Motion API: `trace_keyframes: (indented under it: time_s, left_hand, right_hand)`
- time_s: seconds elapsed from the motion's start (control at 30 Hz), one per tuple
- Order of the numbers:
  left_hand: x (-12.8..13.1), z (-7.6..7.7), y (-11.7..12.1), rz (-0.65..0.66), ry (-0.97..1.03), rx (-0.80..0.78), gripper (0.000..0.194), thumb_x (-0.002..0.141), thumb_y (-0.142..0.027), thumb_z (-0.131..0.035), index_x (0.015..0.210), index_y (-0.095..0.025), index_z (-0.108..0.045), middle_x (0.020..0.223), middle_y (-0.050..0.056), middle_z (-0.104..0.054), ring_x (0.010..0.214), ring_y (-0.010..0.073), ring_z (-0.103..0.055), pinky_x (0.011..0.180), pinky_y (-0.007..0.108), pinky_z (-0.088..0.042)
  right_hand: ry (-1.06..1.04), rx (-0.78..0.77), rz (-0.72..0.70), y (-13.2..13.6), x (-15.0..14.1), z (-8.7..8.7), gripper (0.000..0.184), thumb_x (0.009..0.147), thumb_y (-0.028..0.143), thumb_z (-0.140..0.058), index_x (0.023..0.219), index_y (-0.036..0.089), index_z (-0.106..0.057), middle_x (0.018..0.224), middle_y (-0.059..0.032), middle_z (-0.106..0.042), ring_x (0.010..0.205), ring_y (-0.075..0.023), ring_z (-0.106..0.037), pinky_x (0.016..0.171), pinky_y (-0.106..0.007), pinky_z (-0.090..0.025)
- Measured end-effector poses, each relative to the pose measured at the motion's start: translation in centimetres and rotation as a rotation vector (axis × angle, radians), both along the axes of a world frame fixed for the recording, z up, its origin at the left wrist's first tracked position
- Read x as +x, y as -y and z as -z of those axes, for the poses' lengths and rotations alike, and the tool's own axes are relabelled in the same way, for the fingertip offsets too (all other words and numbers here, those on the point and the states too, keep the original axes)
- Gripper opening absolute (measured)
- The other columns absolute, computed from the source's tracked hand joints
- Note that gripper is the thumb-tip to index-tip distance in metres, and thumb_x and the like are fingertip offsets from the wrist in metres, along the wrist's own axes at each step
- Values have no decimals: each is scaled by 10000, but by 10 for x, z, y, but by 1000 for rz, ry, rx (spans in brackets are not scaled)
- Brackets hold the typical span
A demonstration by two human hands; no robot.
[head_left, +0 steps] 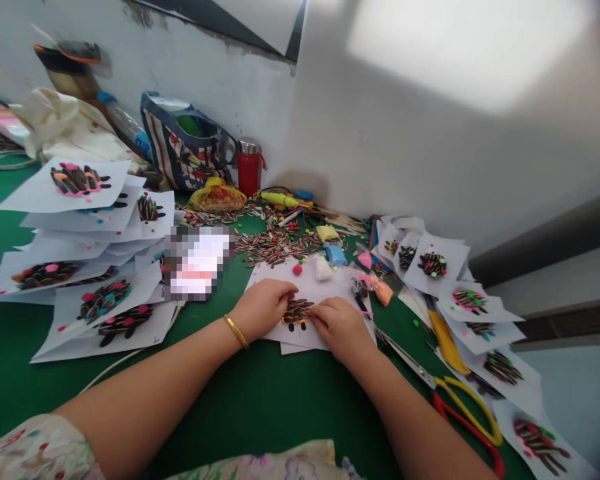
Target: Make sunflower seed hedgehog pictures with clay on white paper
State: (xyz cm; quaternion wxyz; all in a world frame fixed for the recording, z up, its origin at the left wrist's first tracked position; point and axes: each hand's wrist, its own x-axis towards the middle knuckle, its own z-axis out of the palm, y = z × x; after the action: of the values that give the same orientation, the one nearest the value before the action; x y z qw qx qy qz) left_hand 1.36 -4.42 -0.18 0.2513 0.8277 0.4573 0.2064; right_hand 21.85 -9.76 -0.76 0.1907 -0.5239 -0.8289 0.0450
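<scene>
Green tabletop point(275, 413) spreads beneath a white sheet point(259, 275); the left hand point(265, 310) bends over the sheet, and the right hand point(343, 327) curls opposite; whether either one's fingertips are closed on anything cannot be told; between them sits a seed-covered figure point(299, 311), whose seeds a sideways push could dislodge; right of the hands lie scissors point(423, 373), which a drifting forearm could knock; loose seeds point(265, 247) lie farther off.

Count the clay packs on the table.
6 visible: yellow pack farthest back, blue pack in front of it, white pack nearer, pink pack right of blue, orange pack nearer right, black pack left of orange. Others may be hidden.
</scene>
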Motion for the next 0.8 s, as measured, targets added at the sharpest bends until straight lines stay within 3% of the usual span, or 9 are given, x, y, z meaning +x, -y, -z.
trace_keyframes:
  time_s: [0.27,0.47,0.8]
  left_hand:
    - [0,4,-1,-30,77,17,290,872,-169,-478,1061,-201,-696,1042,44,-717,983,198,-641,895,323,-498]
    - [-2,2,-6,-80,180,100,238,823,-120,-533,980,-184,-700,964,52,-650,943,175,-605,886,304,-489]
    - [-7,-7,-21,-215,132,124,294,811,-84,-487,979,-189,-704,985,57,-594,933,181,-597,858,304,-502]
  right_hand:
    - [-98,9,-5,2,5,-4,138,882,189,-597,938,199,-724,880,-59,-690,854,-197,-600,813,-319,-461]
    - [-184,8,71,2,8,-5,161,914,197,-520,927,193,-681,888,-60,-684,881,-203,-601,828,-323,-456]
    - [-272,-78,145,-5,11,3,134,893,195,-508,933,200,-636,899,-42,-671,839,-182,-616,768,-293,-468]
